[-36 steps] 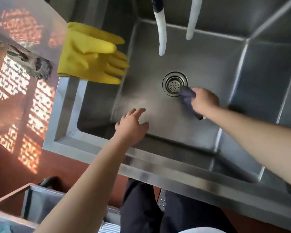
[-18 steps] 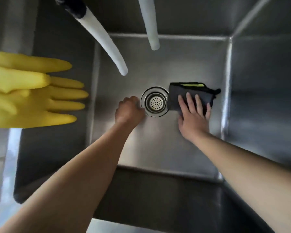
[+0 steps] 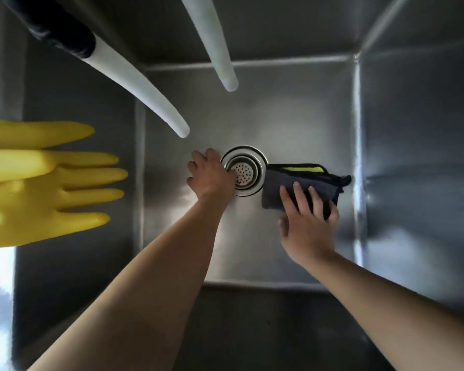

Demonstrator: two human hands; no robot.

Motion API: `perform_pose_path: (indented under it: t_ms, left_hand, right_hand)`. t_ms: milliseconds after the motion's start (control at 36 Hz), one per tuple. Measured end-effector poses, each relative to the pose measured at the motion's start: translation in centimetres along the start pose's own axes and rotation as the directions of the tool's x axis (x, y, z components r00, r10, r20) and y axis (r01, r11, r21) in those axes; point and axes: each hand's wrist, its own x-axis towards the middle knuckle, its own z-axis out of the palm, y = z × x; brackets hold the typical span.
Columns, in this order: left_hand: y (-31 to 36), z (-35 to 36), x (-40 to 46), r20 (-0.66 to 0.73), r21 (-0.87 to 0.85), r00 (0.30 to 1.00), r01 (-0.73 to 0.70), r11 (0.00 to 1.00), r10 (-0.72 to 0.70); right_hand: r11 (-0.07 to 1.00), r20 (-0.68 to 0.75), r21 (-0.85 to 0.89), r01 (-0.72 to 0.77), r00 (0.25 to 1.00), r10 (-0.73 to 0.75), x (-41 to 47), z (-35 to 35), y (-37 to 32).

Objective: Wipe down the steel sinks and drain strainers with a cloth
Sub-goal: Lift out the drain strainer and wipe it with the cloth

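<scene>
Two bare hands worked at the bottom of a deep, square stainless-steel sink (image 3: 292,124), where a round, perforated steel drain strainer (image 3: 243,171) sat in its ringed drain opening at the middle of the floor. The left hand (image 3: 211,175) lay at the strainer's left edge, fingers curled down over the rim; whether they actually gripped the strainer could not be told. Just to the right of the drain, touching its ring, a folded dark grey cloth with a lime-yellow strip along its upper edge (image 3: 300,180) lay flat on the sink floor. The right hand (image 3: 307,223) pressed on the cloth's near half with fingers (image 3: 298,195) straight and slightly spread, the thumb resting on the steel beside it. Both forearms reached down into the basin from the near wall. Above the drain, two pale, tapering hoses hung into the sink: a longer hose with a black sleeve at its top (image 3: 134,84) and a shorter one (image 3: 217,49) to its right. A pair of yellow rubber gloves (image 3: 43,180) lay draped over the sink's left rim, fingers pointing over the basin.
</scene>
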Motion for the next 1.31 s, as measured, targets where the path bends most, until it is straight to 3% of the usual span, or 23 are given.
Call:
perform_pose_path:
  t_ms: [194, 361, 472, 556, 639, 694, 778, 861, 1000, 1111, 1167, 1222, 1306]
  left_hand:
    - [-1.1, -0.8, -0.1, 0.039, -0.205, 0.998, -0.040, 0.978, 0.049]
    - [-2.4, -1.3, -0.3, 0.056, -0.428, 0.996, -0.038, 0.903, 0.069]
    - [-3.3, -1.6, -0.3, 0.147, -0.591, 0.989, 0.075, 0.803, 0.017]
    - [-3.8, -2.1, -0.4, 0.183, -0.673, 0.983, 0.143, 0.726, -0.024]
    - [-4.0, -2.7, -0.7, 0.210, -0.707, 0.977, 0.182, 0.684, -0.044]
    - [-4.0, -3.4, -1.0, 0.218, -0.721, 0.974, 0.200, 0.664, -0.057]
    - [-4.0, -4.6, -1.9, 0.225, -0.736, 0.973, 0.206, 0.645, -0.054]
    - [-3.9, -6.3, -2.9, 0.227, -0.745, 0.974, 0.179, 0.643, -0.008]
    - [-3.6, -8.8, -4.9, 0.254, -0.728, 0.961, 0.113, 0.676, 0.112]
    - [-2.8, -9.4, -6.3, 0.290, -0.702, 0.938, 0.073, 0.709, 0.190]
    - [-2.4, -9.3, -6.7, 0.297, -0.692, 0.933, 0.065, 0.719, 0.202]
    - [-2.1, -9.2, -6.9, 0.284, -0.679, 0.938, 0.051, 0.732, 0.198]
    - [-2.2, -9.2, -7.0, 0.274, -0.690, 0.942, 0.052, 0.722, 0.194]
  right_hand:
    - [0.999, -0.149, 0.040, 0.023, 0.989, -0.017, 2.4, -3.0, 0.8]
    - [0.992, 0.072, 0.064, -0.106, 0.992, 0.101, 6.1, -5.5, 1.5]
    - [0.988, 0.140, -0.036, -0.149, 0.978, 0.152, 6.9, -6.3, 0.3]
    - [0.981, 0.142, -0.018, -0.195, 0.970, 0.196, 6.8, -6.8, -0.7]
    - [0.950, 0.146, 0.097, -0.298, 0.948, 0.283, 6.0, -6.9, -1.0]
    - [0.885, 0.189, 0.261, -0.387, 0.919, 0.346, 5.2, -6.8, -0.7]
    - [0.627, 0.307, 0.611, -0.484, 0.874, 0.375, 4.3, -6.9, -0.3]
    - [0.346, 0.417, 0.784, -0.515, 0.851, 0.319, 4.3, -7.3, 0.0]
    - [0.042, 0.535, 0.837, -0.546, 0.832, 0.145, 4.9, -7.8, -0.4]
    - [-0.126, 0.605, 0.781, -0.611, 0.791, -0.090, 5.1, -8.5, -0.9]
    - [-0.145, 0.575, 0.776, -0.614, 0.783, -0.237, 5.0, -8.9, -1.0]
    - [-0.093, 0.537, 0.793, -0.602, 0.763, -0.359, 4.7, -9.2, -1.2]
    - [0.004, 0.508, 0.835, -0.550, 0.769, -0.389, 4.1, -9.0, -1.1]
